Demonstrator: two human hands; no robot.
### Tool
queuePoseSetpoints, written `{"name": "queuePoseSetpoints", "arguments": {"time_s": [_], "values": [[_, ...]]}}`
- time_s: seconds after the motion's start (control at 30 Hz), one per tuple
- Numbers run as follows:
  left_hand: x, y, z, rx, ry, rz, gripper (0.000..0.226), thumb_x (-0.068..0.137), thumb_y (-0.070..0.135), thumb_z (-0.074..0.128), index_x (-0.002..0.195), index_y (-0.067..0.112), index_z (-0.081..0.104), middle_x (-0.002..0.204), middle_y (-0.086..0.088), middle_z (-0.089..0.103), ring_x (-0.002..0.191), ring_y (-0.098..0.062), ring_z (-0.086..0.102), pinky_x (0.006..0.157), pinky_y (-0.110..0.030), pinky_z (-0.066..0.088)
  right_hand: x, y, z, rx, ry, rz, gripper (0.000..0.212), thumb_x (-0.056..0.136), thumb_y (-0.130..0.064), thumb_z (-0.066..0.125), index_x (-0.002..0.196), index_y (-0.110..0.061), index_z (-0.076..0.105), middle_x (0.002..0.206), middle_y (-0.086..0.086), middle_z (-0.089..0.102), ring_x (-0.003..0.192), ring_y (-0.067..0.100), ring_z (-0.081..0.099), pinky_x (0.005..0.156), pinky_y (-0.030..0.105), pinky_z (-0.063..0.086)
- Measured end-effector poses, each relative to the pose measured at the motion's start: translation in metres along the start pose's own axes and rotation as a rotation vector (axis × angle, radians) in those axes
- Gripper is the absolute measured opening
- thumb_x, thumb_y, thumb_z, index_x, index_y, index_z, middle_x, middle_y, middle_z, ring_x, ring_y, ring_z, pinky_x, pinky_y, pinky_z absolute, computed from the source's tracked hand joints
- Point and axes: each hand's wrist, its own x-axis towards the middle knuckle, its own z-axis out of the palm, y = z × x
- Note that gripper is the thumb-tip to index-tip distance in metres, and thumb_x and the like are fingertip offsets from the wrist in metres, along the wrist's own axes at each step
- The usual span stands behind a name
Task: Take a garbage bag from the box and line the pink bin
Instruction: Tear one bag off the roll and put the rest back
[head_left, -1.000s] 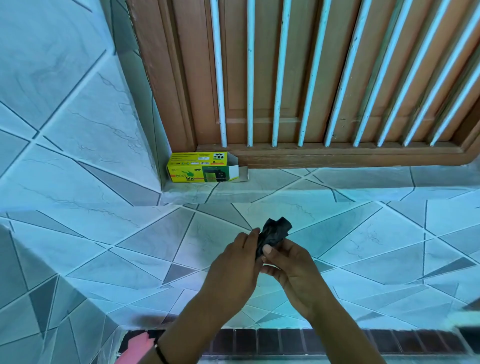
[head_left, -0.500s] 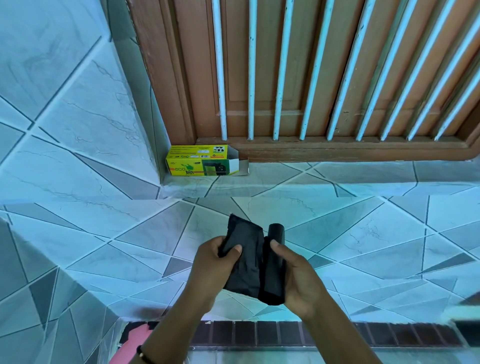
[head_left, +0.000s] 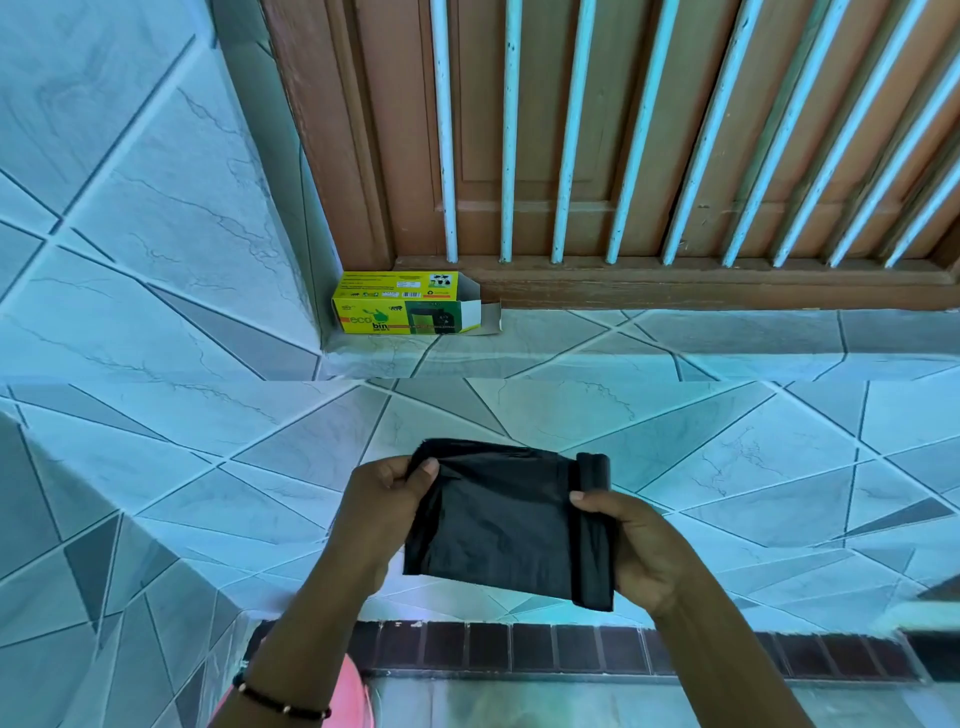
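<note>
A black garbage bag roll (head_left: 506, 525) is stretched between my hands, partly unrolled into a flat sheet. My left hand (head_left: 382, 506) pinches the free left edge. My right hand (head_left: 636, 548) grips the still-rolled part at the right. The yellow-green bag box (head_left: 402, 304) lies on the tiled ledge against the wooden frame, its right end flap open. A sliver of the pink bin (head_left: 353, 696) shows at the bottom edge, mostly hidden behind my left forearm.
A wooden door frame with white vertical bars (head_left: 623, 156) rises behind the ledge. Tiled walls (head_left: 130, 208) stand at the left. A dark brick strip (head_left: 571, 649) runs below the tiled surface.
My hands have drawn apart, and the black bag has unrolled from a small wad into a wide flat sheet. The view has shifted slightly.
</note>
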Motion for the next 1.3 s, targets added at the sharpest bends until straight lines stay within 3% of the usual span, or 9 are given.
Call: {"name": "queuePoseSetpoints", "arguments": {"time_s": [0.2, 0.37, 0.53, 0.63, 0.9, 1.03, 1.13, 1.2, 1.3], "values": [[0.011, -0.004, -0.011, 0.037, 0.063, -0.052, 0.029, 0.098, 0.024, 0.043, 0.097, 0.003, 0.063, 0.101, -0.019, 0.067, 0.097, -0.036, 0.062, 0.079, -0.037, 0.046, -0.002, -0.009, -0.011, -0.005, 0.001, -0.016, 0.039, 0.069, -0.009, 0.067, 0.106, 0.003, 0.067, 0.103, 0.02, 0.071, 0.084, 0.03, 0.07, 0.082, 0.044, 0.057], [0.001, -0.002, 0.004, -0.059, -0.007, -0.159, 0.034, 0.101, 0.028, 0.034, 0.097, 0.01, 0.063, 0.077, -0.009, 0.065, 0.066, -0.024, 0.059, 0.055, -0.026, 0.046, -0.001, -0.006, -0.006, -0.085, 0.009, -0.028, 0.049, 0.064, -0.005, 0.074, 0.111, 0.005, 0.063, 0.096, 0.021, 0.07, 0.077, 0.029, 0.069, 0.068, 0.034, 0.058], [-0.004, -0.003, 0.001, -0.138, -0.218, -0.205, 0.049, 0.076, 0.054, 0.06, 0.088, 0.007, 0.065, 0.085, -0.014, 0.071, 0.077, -0.028, 0.067, 0.07, -0.035, 0.055, -0.003, -0.008, -0.007, -0.137, 0.07, -0.083, 0.052, 0.061, -0.008, 0.075, 0.11, 0.006, 0.062, 0.102, 0.025, 0.068, 0.08, 0.031, 0.067, 0.067, 0.037, 0.058], [-0.007, -0.009, -0.001, -0.013, -0.17, -0.081, 0.049, 0.062, 0.044, 0.075, 0.093, 0.007, 0.068, 0.093, -0.015, 0.073, 0.085, -0.031, 0.07, 0.079, -0.045, 0.057, -0.004, -0.009, -0.008, -0.17, 0.094, -0.115, 0.048, 0.058, -0.007, 0.076, 0.102, 0.004, 0.063, 0.098, 0.025, 0.069, 0.079, 0.032, 0.068, 0.066, 0.037, 0.058], [0.001, -0.012, -0.035, -0.138, 0.03, -0.049, 0.026, 0.08, 0.021, 0.069, 0.102, 0.007, 0.067, 0.099, -0.015, 0.072, 0.089, -0.031, 0.069, 0.076, -0.039, 0.057, -0.012, -0.011, -0.018, -0.158, 0.078, -0.072, 0.024, 0.075, 0.0, 0.064, 0.098, 0.003, 0.065, 0.086, 0.019, 0.072, 0.069, 0.027, 0.07, 0.062, 0.036, 0.059], [0.007, -0.025, -0.041, 0.216, 0.189, 0.021, 0.039, 0.08, 0.027, 0.071, 0.112, 0.009, 0.059, 0.108, -0.012, 0.066, 0.102, -0.032, 0.062, 0.088, -0.039, 0.05, -0.012, -0.012, -0.018, -0.166, 0.099, -0.109, 0.026, 0.071, 0.002, 0.066, 0.097, 0.003, 0.065, 0.086, 0.02, 0.07, 0.07, 0.03, 0.069, 0.062, 0.036, 0.058], [0.004, -0.025, -0.034, 0.59, 0.314, 0.147, 0.08, 0.074, 0.037, 0.074, 0.138, 0.013, 0.032, 0.141, -0.016, 0.038, 0.129, -0.033, 0.04, 0.106, -0.045, 0.035, -0.015, -0.011, -0.01, -0.25, 0.035, -0.166, 0.021, 0.076, 0.005, 0.065, 0.096, 0.003, 0.065, 0.087, 0.02, 0.071, 0.073, 0.029, 0.07, 0.064, 0.034, 0.058], [-0.002, -0.016, -0.022, 0.62, 0.231, 0.341, 0.093, 0.073, 0.041, 0.073, 0.146, 0.017, 0.02, 0.151, -0.008, 0.024, 0.138, -0.025, 0.027, 0.111, -0.041, 0.026, -0.017, -0.009, 0.0, -0.362, -0.044, -0.198, 0.027, 0.073, 0.005, 0.069, 0.099, 0.004, 0.066, 0.091, 0.019, 0.071, 0.079, 0.028, 0.07, 0.069, 0.033, 0.058], [-0.01, 0.0, 0.004, 0.572, -0.265, 0.413, 0.096, 0.069, 0.052, 0.068, 0.146, 0.028, 0.018, 0.145, 0.012, 0.036, 0.133, -0.007, 0.031, 0.109, -0.029, 0.027, -0.018, -0.005, 0.017, -0.484, -0.171, -0.189, 0.035, 0.068, 0.0, 0.072, 0.103, 0.004, 0.066, 0.095, 0.018, 0.07, 0.086, 0.029, 0.068, 0.078, 0.036, 0.057]]}}
